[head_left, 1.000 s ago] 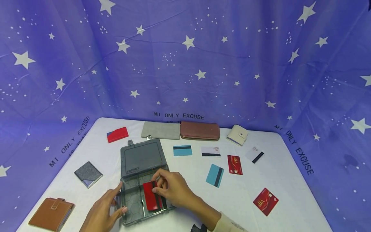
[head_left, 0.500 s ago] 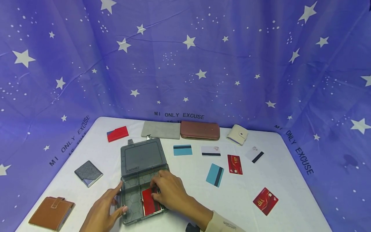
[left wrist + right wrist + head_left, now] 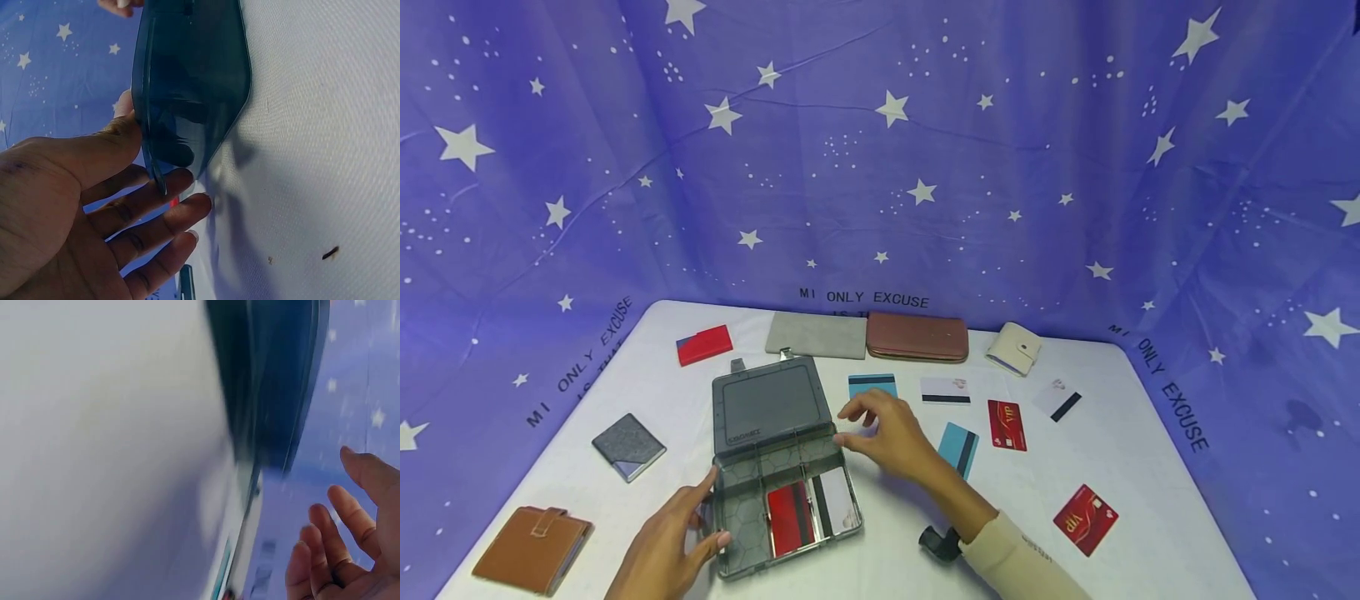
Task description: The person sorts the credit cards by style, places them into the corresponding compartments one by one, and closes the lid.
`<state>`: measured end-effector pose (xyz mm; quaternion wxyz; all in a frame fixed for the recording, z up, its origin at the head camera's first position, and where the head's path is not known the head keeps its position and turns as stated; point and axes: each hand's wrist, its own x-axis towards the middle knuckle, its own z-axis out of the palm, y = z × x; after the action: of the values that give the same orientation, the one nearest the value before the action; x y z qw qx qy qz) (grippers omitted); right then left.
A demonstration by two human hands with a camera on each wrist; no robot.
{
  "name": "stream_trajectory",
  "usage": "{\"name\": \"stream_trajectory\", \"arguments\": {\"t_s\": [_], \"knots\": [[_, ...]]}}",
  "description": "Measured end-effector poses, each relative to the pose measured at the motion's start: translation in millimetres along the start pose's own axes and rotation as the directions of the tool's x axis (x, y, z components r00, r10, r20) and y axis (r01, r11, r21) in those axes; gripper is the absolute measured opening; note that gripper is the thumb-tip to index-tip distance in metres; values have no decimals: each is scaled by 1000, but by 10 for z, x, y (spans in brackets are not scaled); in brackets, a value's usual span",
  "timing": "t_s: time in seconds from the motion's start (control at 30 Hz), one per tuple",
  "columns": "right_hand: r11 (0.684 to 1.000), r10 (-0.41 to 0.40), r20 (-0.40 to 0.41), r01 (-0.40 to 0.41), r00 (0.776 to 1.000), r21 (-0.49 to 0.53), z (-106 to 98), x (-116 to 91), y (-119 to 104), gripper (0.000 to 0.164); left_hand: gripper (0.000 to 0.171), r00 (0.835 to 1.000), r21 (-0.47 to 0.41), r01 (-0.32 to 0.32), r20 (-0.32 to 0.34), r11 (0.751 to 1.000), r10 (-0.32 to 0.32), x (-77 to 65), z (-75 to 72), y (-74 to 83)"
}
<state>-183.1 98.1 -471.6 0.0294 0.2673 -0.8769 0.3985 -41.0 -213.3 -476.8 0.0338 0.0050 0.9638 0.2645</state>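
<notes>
A grey see-through plastic box (image 3: pixel 741 575) lies with its lid (image 3: pixel 771 404) folded back. A red card (image 3: pixel 790 518) with a dark stripe lies in the middle front compartment, and a white striped card (image 3: pixel 837 500) in the one to its right. My left hand (image 3: pixel 662 542) rests at the box's left side, thumb and index fingertips at its rim. In the left wrist view its fingers (image 3: pixel 165 225) stretch loosely beside the box wall. My right hand (image 3: pixel 891 437) hovers off the box's rear right, thumb and index apart, holding nothing; the right wrist view is blurred.
Blue cards (image 3: pixel 958 446), red VIP cards (image 3: pixel 1086 520) and white cards (image 3: pixel 945 391) lie at the right. A grey wallet (image 3: pixel 816 335), brown purse (image 3: pixel 917 337) and cream card holder (image 3: pixel 1014 348) line the back. Left are a red case (image 3: pixel 704 345), grey holder (image 3: pixel 629 447) and tan wallet (image 3: pixel 533 550).
My right hand has let go of the red card, which now lies in the middle compartment, and has moved up and right out of the box. The left hand has stayed in place.
</notes>
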Motion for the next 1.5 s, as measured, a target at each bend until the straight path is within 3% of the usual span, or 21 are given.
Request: {"name": "stream_trajectory", "arguments": {"t_s": [0.17,0.37,0.53,0.7,0.77,0.93,1.07,1.2,1.4,1.5], "knots": [[992,127,-39,-127,991,0,-291,84,389,32,85,1000,-6,4,11,1000,-4,12,11,-10],[956,276,-69,-281,959,-81,-606,138,785,44,87,999,-8,18,28,1000,-18,24,14,-17],[909,370,-60,-374,927,-183,-788,142,970,51,87,999,-12,25,35,1000,-24,30,0,-8],[849,456,-52,-452,889,-274,-840,136,1076,51,88,999,-9,28,45,1000,-27,40,-3,2],[842,460,-60,-456,886,-287,-840,136,1090,48,88,998,-9,33,50,999,-33,45,-4,5],[858,427,-71,-429,901,-281,-821,133,1071,45,88,998,-8,41,55,999,-41,43,-8,15],[895,353,-110,-370,929,-248,-805,125,1024,34,88,998,-3,32,47,999,-31,34,-7,13],[932,281,-184,-314,942,-182,-801,116,955,20,88,999,0,22,40,1000,-22,28,-7,13],[979,157,-249,-184,956,-88,-803,94,805,32,87,999,4,17,37,1000,-17,22,-4,13],[987,145,-251,-157,957,-30,-782,69,676,33,86,999,6,13,36,1000,-13,20,-1,14]]}}
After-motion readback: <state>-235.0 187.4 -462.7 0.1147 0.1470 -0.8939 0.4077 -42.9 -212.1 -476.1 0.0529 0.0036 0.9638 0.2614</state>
